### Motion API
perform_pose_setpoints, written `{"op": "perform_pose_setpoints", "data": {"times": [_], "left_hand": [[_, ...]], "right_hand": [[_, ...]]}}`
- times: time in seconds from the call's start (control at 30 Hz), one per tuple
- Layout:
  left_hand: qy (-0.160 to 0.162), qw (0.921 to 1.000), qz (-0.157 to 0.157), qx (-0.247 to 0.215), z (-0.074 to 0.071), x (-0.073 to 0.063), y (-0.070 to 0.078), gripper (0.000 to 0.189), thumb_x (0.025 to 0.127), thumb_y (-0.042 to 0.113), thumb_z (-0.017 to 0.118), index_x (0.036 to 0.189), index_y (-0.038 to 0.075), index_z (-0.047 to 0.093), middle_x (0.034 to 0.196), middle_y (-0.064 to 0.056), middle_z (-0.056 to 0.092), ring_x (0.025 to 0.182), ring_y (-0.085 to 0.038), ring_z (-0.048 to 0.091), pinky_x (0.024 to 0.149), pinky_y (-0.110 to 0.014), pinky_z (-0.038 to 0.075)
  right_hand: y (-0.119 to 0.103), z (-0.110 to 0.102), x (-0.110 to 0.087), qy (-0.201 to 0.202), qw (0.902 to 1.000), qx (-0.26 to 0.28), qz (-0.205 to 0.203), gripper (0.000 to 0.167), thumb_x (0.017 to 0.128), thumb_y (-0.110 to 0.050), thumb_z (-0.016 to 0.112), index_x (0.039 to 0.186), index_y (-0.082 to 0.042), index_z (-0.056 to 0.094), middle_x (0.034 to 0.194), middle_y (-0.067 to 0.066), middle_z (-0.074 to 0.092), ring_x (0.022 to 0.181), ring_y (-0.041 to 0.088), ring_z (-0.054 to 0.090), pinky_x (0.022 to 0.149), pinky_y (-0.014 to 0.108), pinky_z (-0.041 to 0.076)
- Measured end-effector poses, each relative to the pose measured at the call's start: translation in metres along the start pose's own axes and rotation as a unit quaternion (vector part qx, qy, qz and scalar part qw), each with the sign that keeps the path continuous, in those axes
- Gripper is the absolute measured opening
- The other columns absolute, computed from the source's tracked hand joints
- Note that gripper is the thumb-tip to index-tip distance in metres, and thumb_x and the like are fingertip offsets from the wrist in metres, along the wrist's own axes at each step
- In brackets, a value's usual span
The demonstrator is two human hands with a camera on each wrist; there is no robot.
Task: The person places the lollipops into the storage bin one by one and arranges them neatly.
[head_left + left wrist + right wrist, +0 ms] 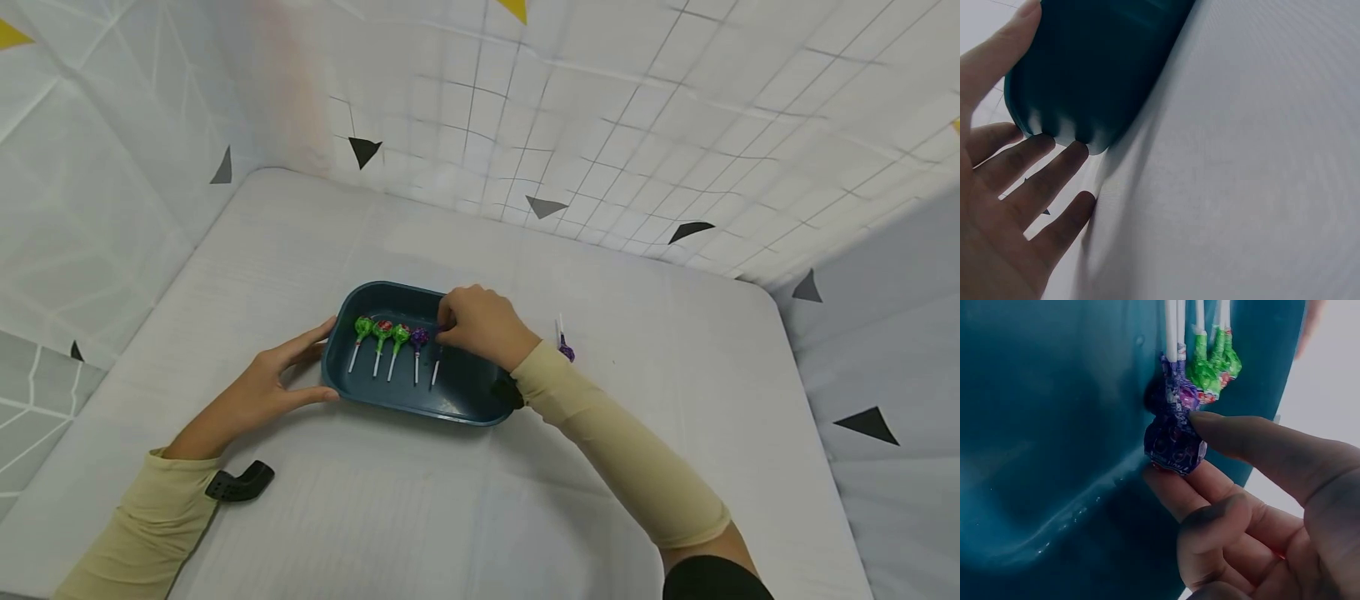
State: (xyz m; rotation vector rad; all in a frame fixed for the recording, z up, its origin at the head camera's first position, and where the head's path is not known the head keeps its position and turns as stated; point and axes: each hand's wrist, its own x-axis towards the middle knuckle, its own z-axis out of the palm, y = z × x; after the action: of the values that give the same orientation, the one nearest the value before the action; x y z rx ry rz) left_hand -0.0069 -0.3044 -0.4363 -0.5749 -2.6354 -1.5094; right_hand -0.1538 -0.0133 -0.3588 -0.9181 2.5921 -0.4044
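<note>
Item 1: tray (431,410), dk. teal, rounded corners, on white surface (360,508); set at a slight slant, L end nearest the L hand.

Item 2: green lollies (382,330), qty 3, red marks on wrappers, white sticks. Loc.: in tray, L part, side by side, heads twd. far side, sticks twd. near side.

Item 3: purple lolly (418,337), qty 1, in tray just R of the greens, same orientation.

Item 4: held purple lolly (1175,444), qty 1. Loc.: inside tray, next in row after item 3, stick pointing to near side; in R wrist view its head overlaps another purple head behind. Whether it touches tray floor: can't tell.

Item 5: purple candy (567,350) w/ white stick, on surface outside tray, R side, part hidden behind R forearm; exact count can't tell.

Item 6: L hand (258,392), grip spread, thumb & fingertips agst. L end of tray, fingers mostly straight.

Item 7: R hand (487,325), over tray, grip pinching item 4 by its wrapped head, betw. thumb & fingers.

Misc.: beige sleeves (622,450), both arms; blk. curved piece (242,482) by L cuff; white backdrop (450,100) w/ grid lines, blk., grey & yellow triangles.
</note>
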Motion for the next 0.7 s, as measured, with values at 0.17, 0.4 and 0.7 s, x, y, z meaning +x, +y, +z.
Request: {"op": "perform_pose_setpoints", "data": {"times": [0.17,0.4,0.7], "left_hand": [[-0.005,1.0,-0.004,-0.007,0.003,0.003,-0.002,0.103,0.076,0.0,0.089,0.162,0.009,0.033,0.163,-0.023,0.039,0.135,0.01,0.047,0.111,-0.005,0.038],[-0.008,0.9999,-0.011,0.004,0.006,0.007,-0.001,0.104,0.076,0.002,0.09,0.163,0.011,0.033,0.163,-0.021,0.04,0.133,0.011,0.048,0.111,-0.004,0.037],[0.003,0.9991,-0.035,0.025,0.001,0.0,0.003,0.104,0.078,0.009,0.09,0.164,0.017,0.031,0.16,-0.021,0.045,0.128,0.019,0.046,0.108,0.0,0.035]], "right_hand": [[0.002,0.005,0.004,-0.011,0.9998,-0.016,0.006,0.02,0.092,-0.027,0.08,0.104,-0.011,0.079,0.101,0.003,0.077,0.085,0.017,0.07,0.073,0.037,0.063],[0.005,0.009,0.004,-0.016,0.9995,-0.023,0.014,0.017,0.091,-0.028,0.081,0.099,-0.013,0.079,0.097,0.001,0.076,0.081,0.017,0.068,0.068,0.035,0.061],[-0.001,0.012,0.007,-0.013,0.9995,-0.028,-0.004,0.014,0.091,-0.029,0.081,0.094,-0.016,0.079,0.092,-0.001,0.076,0.077,0.014,0.067,0.066,0.033,0.06]]}}
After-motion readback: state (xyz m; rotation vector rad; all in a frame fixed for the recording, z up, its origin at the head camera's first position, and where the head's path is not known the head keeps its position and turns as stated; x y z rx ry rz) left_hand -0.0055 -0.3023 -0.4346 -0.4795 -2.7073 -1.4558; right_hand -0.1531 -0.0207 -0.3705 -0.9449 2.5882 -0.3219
